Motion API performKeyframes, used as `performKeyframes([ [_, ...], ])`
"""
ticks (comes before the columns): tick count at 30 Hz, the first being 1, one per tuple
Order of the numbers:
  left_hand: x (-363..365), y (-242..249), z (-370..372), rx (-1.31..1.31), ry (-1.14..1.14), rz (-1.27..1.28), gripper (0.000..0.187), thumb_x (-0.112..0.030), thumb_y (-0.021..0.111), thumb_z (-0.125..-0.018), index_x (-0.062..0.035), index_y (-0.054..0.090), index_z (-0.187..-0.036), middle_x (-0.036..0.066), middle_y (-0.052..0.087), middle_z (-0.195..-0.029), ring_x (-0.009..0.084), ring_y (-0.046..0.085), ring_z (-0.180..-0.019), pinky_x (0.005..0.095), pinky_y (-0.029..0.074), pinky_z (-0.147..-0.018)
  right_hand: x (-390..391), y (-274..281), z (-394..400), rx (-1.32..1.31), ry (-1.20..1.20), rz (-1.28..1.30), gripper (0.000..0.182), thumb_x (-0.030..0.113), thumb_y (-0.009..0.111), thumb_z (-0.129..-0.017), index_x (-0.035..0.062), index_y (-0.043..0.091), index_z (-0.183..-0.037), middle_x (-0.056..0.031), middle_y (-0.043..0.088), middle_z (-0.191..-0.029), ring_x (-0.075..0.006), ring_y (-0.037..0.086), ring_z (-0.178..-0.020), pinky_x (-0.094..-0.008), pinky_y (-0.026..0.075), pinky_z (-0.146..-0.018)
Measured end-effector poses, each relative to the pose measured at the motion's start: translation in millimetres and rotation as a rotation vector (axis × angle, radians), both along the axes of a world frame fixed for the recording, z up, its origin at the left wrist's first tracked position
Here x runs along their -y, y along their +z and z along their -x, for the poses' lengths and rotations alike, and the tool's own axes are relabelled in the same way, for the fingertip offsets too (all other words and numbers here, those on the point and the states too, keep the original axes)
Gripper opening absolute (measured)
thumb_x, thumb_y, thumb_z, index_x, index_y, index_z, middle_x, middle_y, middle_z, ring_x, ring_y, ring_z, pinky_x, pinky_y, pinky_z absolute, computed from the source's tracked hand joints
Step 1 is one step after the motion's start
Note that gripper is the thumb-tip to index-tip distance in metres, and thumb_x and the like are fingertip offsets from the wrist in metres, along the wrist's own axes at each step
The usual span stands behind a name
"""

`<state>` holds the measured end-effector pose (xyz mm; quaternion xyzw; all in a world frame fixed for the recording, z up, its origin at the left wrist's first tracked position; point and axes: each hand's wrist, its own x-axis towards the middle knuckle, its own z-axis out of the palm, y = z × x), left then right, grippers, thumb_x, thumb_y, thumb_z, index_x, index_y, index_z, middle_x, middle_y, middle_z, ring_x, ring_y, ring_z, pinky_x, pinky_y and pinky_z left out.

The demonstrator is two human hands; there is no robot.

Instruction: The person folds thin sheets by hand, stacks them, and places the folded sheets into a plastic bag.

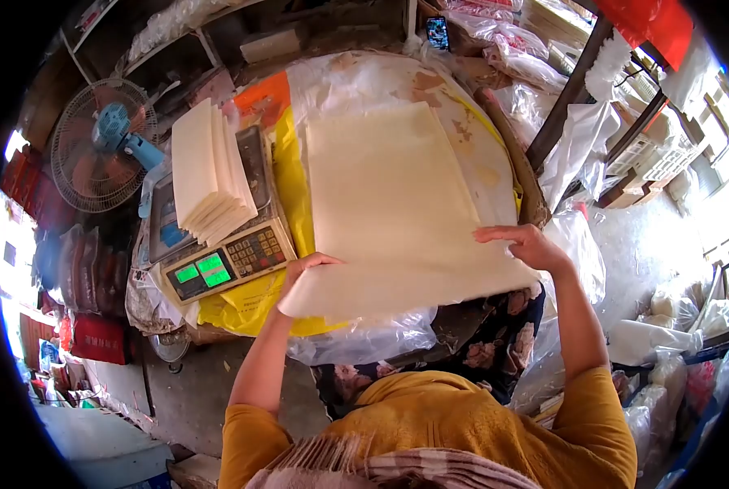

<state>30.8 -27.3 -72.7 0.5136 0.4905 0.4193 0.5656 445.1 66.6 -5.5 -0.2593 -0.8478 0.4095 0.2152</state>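
Note:
A large, thin, cream-coloured sheet (389,196) lies spread over the work surface in front of me. Its near edge hangs over the front and curls up at the left. My left hand (303,273) grips that left edge, thumb on top and the other fingers hidden underneath. At the right edge is my right hand (530,246), closed on the border with one finger stretched out across the top; its lower fingers are partly hidden. Left of the sheet, a stack of folded cream sheets (210,175) rests on a digital scale (254,251) with lit green displays.
Yellow plastic sacking (285,163) and a stained white cover (340,77) lie beneath the sheet. A standing fan (108,143) is at the left. A phone (437,33) stands at the back. Clear plastic bags (576,253) hang on the right, beside dark posts.

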Motion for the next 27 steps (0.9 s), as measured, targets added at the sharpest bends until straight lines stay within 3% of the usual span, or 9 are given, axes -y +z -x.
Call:
performKeyframes([
  [2, -14, -22, 6, -0.014, 0.097, -0.011, 0.018, 0.002, 0.06, -0.079, -0.0018, 0.065, -0.096, 0.004, 0.067, -0.092, 0.0106, 0.063, -0.082, 0.0248, 0.05, -0.074, -15, -52, -13, 0.007, -0.069, -0.236, 0.037, 0.004, 0.06, -0.081, 0.0026, 0.06, -0.118, -0.0098, 0.068, -0.101, -0.0188, 0.063, -0.094, -0.028, 0.048, -0.084],
  [4, -25, -34, 6, -0.051, 0.224, -0.104, 0.017, 0.003, 0.06, -0.079, -0.0018, 0.066, -0.094, 0.004, 0.067, -0.09, 0.0105, 0.062, -0.08, 0.0254, 0.05, -0.072, -18, -57, 5, 0.227, -0.444, 0.244, 0.033, 0.012, 0.065, -0.082, 0.0023, 0.061, -0.113, -0.008, 0.066, -0.082, -0.015, 0.06, -0.077, -0.0292, 0.047, -0.07],
  [5, -29, -32, 6, -0.072, 0.257, 0.002, 0.026, 0.001, 0.061, -0.079, -0.0015, 0.062, -0.104, 0.003, 0.066, -0.087, 0.0106, 0.062, -0.077, 0.0265, 0.049, -0.071, -21, -54, 20, 0.15, -0.538, 0.133, 0.029, 0.02, 0.068, -0.082, 0.0012, 0.061, -0.104, -0.0069, 0.06, -0.07, -0.0108, 0.053, -0.068, -0.0295, 0.043, -0.061],
  [8, -39, -5, -27, -0.315, 0.583, -0.022, 0.039, -0.003, 0.063, -0.08, -0.0005, 0.054, -0.118, 0.01, 0.065, -0.096, 0.0172, 0.062, -0.086, 0.0327, 0.049, -0.077, -58, -107, 40, 0.041, -0.731, 0.234, 0.03, 0.022, 0.069, -0.08, 0.0003, 0.06, -0.099, -0.013, 0.061, -0.073, -0.0179, 0.059, -0.072, -0.0323, 0.046, -0.065],
  [9, -44, -12, -29, -0.825, 0.692, -0.264, 0.057, -0.016, 0.068, -0.081, -0.0017, 0.043, -0.13, 0.015, 0.062, -0.103, 0.0267, 0.061, -0.092, 0.0382, 0.049, -0.08, -60, -106, 49, 0.099, -0.788, 0.172, 0.031, 0.022, 0.068, -0.079, 0.0001, 0.059, -0.098, -0.015, 0.061, -0.076, -0.022, 0.06, -0.074, -0.0344, 0.046, -0.066],
  [12, -46, -16, -33, -1.335, 0.481, -0.691, 0.067, -0.022, 0.072, -0.077, -0.0055, 0.041, -0.134, 0.019, 0.049, -0.126, 0.0343, 0.051, -0.111, 0.0439, 0.042, -0.092, -61, -104, 71, 0.242, -0.9, 0.03, 0.034, 0.023, 0.068, -0.077, -0.0005, 0.058, -0.099, -0.0206, 0.062, -0.083, -0.0332, 0.062, -0.082, -0.0405, 0.047, -0.071],
  [17, -48, -44, -44, -1.306, 0.016, -0.411, 0.074, -0.057, 0.054, -0.083, -0.0103, 0.039, -0.139, 0.019, 0.03, -0.146, 0.033, 0.023, -0.138, 0.0531, 0.012, -0.111, -67, -128, 70, 0.313, -0.903, -0.098, 0.041, 0.022, 0.067, -0.077, 0.0015, 0.056, -0.11, -0.0212, 0.063, -0.092, -0.0382, 0.061, -0.086, -0.0426, 0.049, -0.073],
  [23, -51, -56, -41, -1.354, 0.05, -0.513, 0.074, -0.056, 0.054, -0.084, -0.0099, 0.038, -0.14, 0.019, 0.03, -0.146, 0.0333, 0.022, -0.138, 0.0527, 0.011, -0.111, -25, -85, 107, 0.375, -0.66, -0.652, 0.051, 0.022, 0.052, -0.09, 0.0111, 0.036, -0.137, -0.0186, 0.035, -0.143, -0.0397, 0.036, -0.129, -0.0509, 0.032, -0.104],
  [27, -51, -48, -37, -1.395, 0.039, -0.638, 0.057, -0.032, 0.058, -0.083, -0.0083, 0.045, -0.133, 0.019, 0.043, -0.136, 0.0335, 0.036, -0.13, 0.0497, 0.023, -0.109, -16, -127, 112, 0.494, -0.527, -0.471, 0.047, 0.027, 0.043, -0.095, 0.0121, 0.036, -0.139, -0.0148, 0.031, -0.146, -0.0368, 0.018, -0.139, -0.0552, 0.01, -0.111],
])
